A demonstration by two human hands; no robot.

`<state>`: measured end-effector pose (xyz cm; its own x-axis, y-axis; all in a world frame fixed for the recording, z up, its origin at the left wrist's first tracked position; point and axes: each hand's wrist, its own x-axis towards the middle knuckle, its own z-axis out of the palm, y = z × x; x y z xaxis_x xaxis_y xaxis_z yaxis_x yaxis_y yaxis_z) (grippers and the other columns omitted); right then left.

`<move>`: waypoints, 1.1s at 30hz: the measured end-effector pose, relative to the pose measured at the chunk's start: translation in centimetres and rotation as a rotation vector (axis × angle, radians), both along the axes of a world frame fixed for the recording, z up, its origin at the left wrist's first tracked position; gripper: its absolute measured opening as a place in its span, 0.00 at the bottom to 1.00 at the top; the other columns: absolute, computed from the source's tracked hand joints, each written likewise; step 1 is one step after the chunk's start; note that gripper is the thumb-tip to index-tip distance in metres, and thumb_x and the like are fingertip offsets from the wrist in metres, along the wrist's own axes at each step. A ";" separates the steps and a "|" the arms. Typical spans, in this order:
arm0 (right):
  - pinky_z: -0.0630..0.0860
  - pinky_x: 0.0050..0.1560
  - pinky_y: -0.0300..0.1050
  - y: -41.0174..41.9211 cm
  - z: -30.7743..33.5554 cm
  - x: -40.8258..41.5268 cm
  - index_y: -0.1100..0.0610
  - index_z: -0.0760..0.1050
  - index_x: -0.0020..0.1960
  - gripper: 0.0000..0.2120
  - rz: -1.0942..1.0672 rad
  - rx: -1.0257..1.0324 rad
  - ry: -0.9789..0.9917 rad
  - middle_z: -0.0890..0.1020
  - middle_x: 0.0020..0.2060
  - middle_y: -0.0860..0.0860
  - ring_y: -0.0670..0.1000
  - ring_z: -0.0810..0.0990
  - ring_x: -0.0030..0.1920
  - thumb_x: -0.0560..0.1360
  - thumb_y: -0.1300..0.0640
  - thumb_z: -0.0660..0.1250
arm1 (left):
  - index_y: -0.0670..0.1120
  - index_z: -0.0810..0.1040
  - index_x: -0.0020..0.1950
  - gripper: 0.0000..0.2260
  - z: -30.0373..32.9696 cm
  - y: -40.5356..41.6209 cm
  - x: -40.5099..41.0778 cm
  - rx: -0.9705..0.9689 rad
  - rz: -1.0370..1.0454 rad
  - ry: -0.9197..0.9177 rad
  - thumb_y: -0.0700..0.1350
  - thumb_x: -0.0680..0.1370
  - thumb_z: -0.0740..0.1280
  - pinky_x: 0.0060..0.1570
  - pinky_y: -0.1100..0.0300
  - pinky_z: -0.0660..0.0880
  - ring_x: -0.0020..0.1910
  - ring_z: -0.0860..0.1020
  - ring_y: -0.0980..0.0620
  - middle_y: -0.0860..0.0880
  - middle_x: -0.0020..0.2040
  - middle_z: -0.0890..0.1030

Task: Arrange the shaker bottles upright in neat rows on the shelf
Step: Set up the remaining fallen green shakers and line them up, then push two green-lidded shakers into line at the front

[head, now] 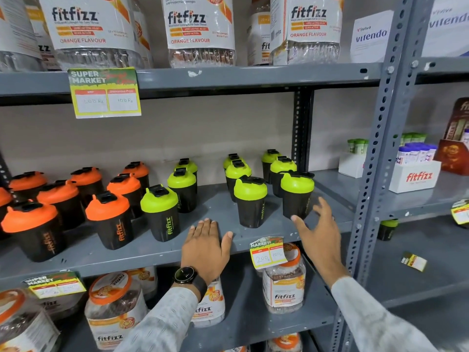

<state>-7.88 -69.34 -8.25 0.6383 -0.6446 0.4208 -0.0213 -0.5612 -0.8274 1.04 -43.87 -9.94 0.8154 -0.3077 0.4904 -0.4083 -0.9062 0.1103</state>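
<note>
Right hand (318,232), fingers spread and empty, could easily tip the green-lidded black shaker bottle (297,195) near the grey metal shelf's (152,252) front edge; left hand (205,246) lies flat there, fingers together.

One head-worn camera looks forward and slightly down, close to the grey shelf (228,199) (wide-angle, edges bowed).

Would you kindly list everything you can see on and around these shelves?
Orange-lidded shakers: about eight, black bodies, middle shelf left, upright.
Green-lidded shakers: eight, black bodies, middle shelf centre and right, upright.
Fitfizz jars: several, clear with white and orange labels, top shelf; more orange-lidded ones on the bottom shelf.
Price tags: yellow, on shelf edges.
Vitendo box: one, white, top right.
Tube display box: white, right bay.
Left hand: flat on shelf edge, wristwatch.
Right hand: open, beside the rightmost front shaker.
</note>
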 end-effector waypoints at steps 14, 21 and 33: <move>0.78 0.65 0.56 -1.6 -2.3 -2.1 0.51 0.77 0.66 0.20 0.094 -0.173 -0.158 0.81 0.59 0.46 0.51 0.80 0.62 0.75 0.56 0.77 | 0.49 0.79 0.67 0.18 1.8 -6.7 -5.9 -1.103 -0.129 0.082 0.46 0.77 0.73 0.56 0.52 0.80 0.53 0.82 0.59 0.52 0.57 0.83; 0.67 0.73 0.52 -6.3 1.9 2.5 0.57 0.60 0.81 0.50 0.195 0.079 -0.016 0.71 0.76 0.57 0.57 0.70 0.76 0.66 0.55 0.84 | 0.48 0.60 0.78 0.46 3.8 -14.8 -5.0 -1.211 0.098 0.065 0.45 0.67 0.82 0.64 0.47 0.70 0.69 0.69 0.40 0.42 0.72 0.66; 0.79 0.48 0.50 -7.5 2.6 5.7 0.50 0.72 0.56 0.29 0.308 0.027 0.094 0.85 0.52 0.50 0.57 0.84 0.52 0.62 0.47 0.83 | 0.47 0.68 0.72 0.41 3.7 -15.3 -1.4 -1.052 0.176 0.035 0.49 0.64 0.83 0.59 0.45 0.75 0.63 0.77 0.41 0.44 0.65 0.78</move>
